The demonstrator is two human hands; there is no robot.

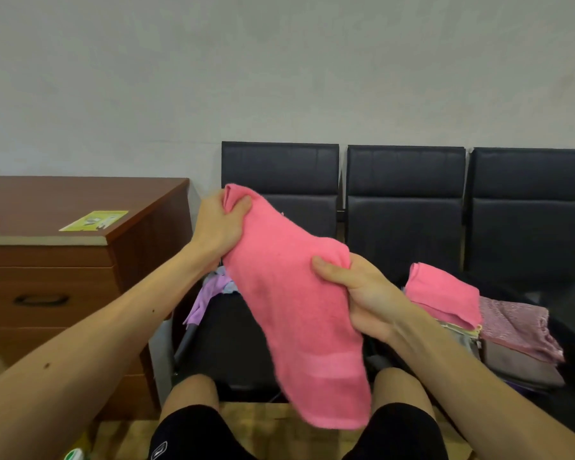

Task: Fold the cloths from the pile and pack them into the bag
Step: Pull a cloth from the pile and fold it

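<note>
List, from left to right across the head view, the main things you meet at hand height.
Wooden desk → left hand → held pink towel → right hand → folded pink towel → patterned cloth.

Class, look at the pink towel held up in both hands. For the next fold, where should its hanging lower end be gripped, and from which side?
Probably at the free bottom hem of the pink towel, coming from below. The left hand pinches its top corner and the right hand grips its mid edge, so the lower end hangs loose between the knees, with nothing in front of it.
</note>
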